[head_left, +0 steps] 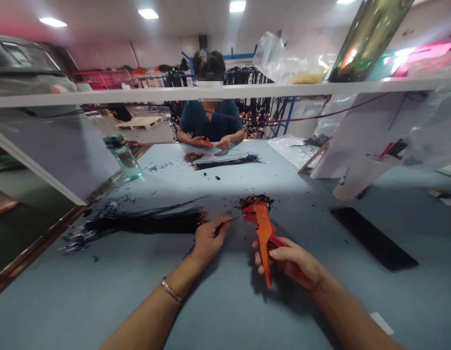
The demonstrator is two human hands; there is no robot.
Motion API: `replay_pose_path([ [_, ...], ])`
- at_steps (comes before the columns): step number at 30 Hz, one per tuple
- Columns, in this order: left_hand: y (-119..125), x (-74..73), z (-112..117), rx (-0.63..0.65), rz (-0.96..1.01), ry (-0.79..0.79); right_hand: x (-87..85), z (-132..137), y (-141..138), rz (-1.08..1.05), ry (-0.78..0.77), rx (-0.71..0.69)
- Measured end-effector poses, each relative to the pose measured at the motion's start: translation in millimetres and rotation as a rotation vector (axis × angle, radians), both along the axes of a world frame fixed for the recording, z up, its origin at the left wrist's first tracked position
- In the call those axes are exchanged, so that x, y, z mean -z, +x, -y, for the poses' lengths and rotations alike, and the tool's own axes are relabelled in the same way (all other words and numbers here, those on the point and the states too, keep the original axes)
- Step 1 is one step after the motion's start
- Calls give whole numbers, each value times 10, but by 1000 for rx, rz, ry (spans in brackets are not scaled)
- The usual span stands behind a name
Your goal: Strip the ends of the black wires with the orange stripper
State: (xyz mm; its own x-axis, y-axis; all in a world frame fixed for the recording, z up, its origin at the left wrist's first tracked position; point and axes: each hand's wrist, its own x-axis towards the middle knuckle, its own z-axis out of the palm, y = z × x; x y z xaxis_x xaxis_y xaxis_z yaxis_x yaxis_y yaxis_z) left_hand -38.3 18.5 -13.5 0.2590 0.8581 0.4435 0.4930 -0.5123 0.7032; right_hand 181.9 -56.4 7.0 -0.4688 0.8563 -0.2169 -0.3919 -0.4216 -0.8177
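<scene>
My left hand [210, 238] is closed in a pinch on a thin black wire [228, 221] whose tip points right toward the tool's jaws. My right hand [291, 262] is wrapped round the handles of an orange wire stripper [262, 228], held upright with its head away from me. Just beyond the stripper's head lies a small heap of dark stripped bits [256, 200]. A bundle of black wires [145, 222] lies on the blue table [101, 291] to the left of my left hand.
Across the table a person in a dark top [211, 121] handles a red tool beside another wire bundle [229, 160]. A green-lidded bottle [125, 155] stands at the left. A black flat strip [373, 237] lies at the right. A white shelf [225, 91] runs overhead.
</scene>
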Motion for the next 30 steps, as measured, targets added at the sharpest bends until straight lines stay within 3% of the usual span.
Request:
replay_pose_path([
  [7,5,-27,60,45,-29,108,-19,11,-12,3,0,-12],
  [13,26,-87,92,-21,-77,192,-17,13,-41,33,-23,-13],
  [23,70,-107,119,-67,-54,162,-28,37,-54,54,-24,-48],
  [30,73,-124,118,-144,-180,260,-20,53,-71,71,-27,-33],
])
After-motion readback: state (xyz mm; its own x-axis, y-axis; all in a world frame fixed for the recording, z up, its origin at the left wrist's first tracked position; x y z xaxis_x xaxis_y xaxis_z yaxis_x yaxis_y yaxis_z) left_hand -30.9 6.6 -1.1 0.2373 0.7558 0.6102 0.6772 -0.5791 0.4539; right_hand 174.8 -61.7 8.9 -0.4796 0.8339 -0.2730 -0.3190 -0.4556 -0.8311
